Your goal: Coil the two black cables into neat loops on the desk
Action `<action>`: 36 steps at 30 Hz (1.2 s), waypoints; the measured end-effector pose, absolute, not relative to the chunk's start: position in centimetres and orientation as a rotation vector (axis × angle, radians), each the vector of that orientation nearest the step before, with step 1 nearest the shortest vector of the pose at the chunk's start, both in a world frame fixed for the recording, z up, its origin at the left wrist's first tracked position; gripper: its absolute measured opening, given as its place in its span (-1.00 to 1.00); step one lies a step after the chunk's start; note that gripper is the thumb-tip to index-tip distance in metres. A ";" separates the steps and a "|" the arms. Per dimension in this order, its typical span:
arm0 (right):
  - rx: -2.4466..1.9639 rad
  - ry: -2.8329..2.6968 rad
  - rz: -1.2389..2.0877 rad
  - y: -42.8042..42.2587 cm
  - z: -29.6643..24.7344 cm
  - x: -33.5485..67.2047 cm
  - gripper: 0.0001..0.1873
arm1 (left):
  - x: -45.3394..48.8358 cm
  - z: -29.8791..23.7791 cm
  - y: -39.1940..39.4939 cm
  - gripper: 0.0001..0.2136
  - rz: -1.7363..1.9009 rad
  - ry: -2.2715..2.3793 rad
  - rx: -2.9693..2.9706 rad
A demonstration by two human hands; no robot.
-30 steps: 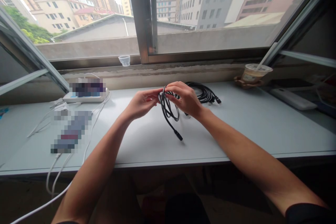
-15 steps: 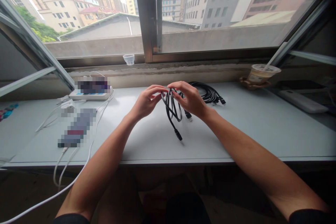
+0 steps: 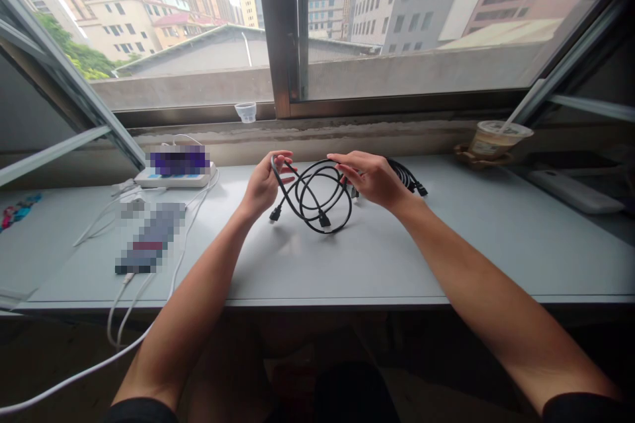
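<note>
My left hand (image 3: pixel 264 183) and my right hand (image 3: pixel 376 178) hold a coiled black cable (image 3: pixel 317 196) between them, just above the pale grey table (image 3: pixel 446 244). The left fingers pinch the coil's left side; one plug hangs below that hand. The right fingers are closed on the coil's right side. Another plug hangs at the bottom of the loops. Behind my right hand lies a bundle of black cables (image 3: pixel 407 176), partly hidden by it.
A white power strip (image 3: pixel 173 175) with white cords sits at the back left. A blurred flat device (image 3: pixel 149 238) lies nearer. A small clear cup (image 3: pixel 246 112) stands on the sill. A lidded drink cup (image 3: pixel 492 139) and a white flat object (image 3: pixel 570 190) sit right.
My hands have moved apart and the tight hanging loops have spread into a wider coil. The long dangling end has come up and no longer reaches the table.
</note>
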State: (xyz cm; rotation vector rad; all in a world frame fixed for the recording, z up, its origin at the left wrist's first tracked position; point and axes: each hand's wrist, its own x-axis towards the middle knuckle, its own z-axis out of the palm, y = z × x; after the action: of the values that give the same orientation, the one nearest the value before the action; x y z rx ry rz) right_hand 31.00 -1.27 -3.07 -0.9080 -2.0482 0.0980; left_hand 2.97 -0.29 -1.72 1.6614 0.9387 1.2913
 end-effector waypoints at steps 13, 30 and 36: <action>-0.883 -1.859 0.333 -0.9 -4.2 29.6 -0.77 | 2.7 -2.9 0.6 -0.49 1.234 0.812 1.510; -0.911 -1.982 0.067 -1.6 -4.9 27.5 -0.72 | 4.5 -3.2 -0.9 -0.53 1.136 0.609 1.399; -0.823 -1.957 0.250 -1.4 -4.5 28.0 -0.80 | 4.0 -3.1 -0.3 -0.54 1.131 0.603 1.460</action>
State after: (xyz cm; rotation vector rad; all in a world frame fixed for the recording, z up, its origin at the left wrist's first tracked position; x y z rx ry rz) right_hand 28.02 -1.38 -4.46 -0.8235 -1.9573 0.2500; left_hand 3.97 -0.34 -3.10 1.4595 0.6034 1.1313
